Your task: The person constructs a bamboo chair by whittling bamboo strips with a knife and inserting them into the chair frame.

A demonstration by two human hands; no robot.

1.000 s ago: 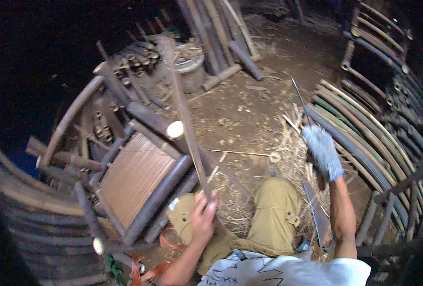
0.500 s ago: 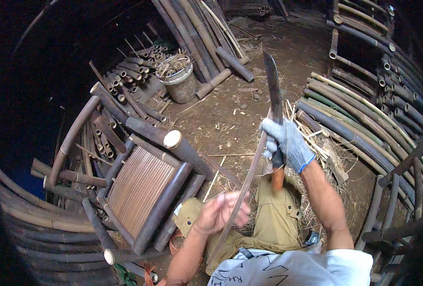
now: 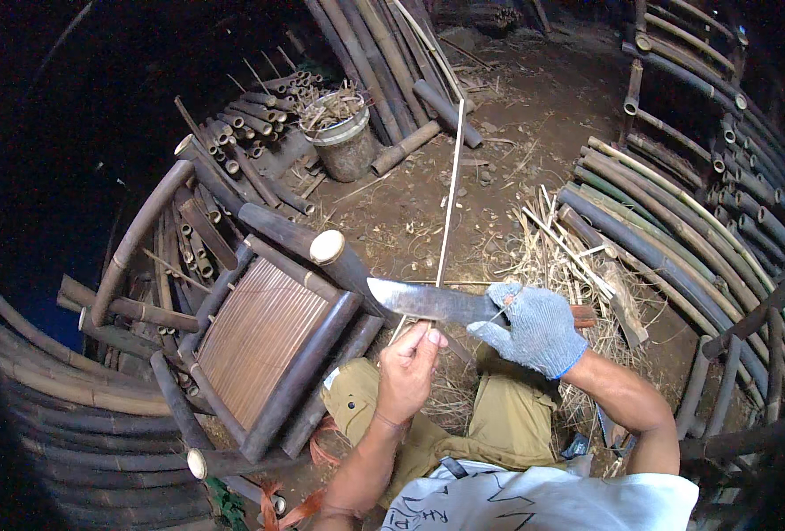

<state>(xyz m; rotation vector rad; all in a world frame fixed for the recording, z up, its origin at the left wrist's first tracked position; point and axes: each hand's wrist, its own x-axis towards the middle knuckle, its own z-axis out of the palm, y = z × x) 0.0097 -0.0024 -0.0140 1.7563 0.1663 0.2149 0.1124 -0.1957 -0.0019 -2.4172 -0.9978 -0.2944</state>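
Observation:
My bare left hand (image 3: pixel 407 376) pinches a thin, pale bamboo strip (image 3: pixel 451 190) between thumb and fingers. The strip stretches away from me over the floor, its far end near the leaning poles. My right hand (image 3: pixel 538 329), in a grey knit glove, is wrapped round the handle of a machete (image 3: pixel 428 303). Its broad blade points left and lies across the strip, just beyond my left fingertips. Whether the edge bites into the strip cannot be made out. The brown handle end (image 3: pixel 583 316) sticks out right of the glove.
Close on my left stands a bamboo chair (image 3: pixel 255 345) with a slatted seat. Bamboo shavings (image 3: pixel 543 257) litter the ground. Long bamboo poles (image 3: pixel 675 221) are stacked at right. Farther off are a bucket of scraps (image 3: pixel 339 146), leaning poles (image 3: pixel 366 71) and cut tubes (image 3: pixel 251 128).
The machete has swung from upright to level, pointing left across the strip. My left hand, loose and blurred before, now grips the strip, which reaches far forward instead of back toward my lap.

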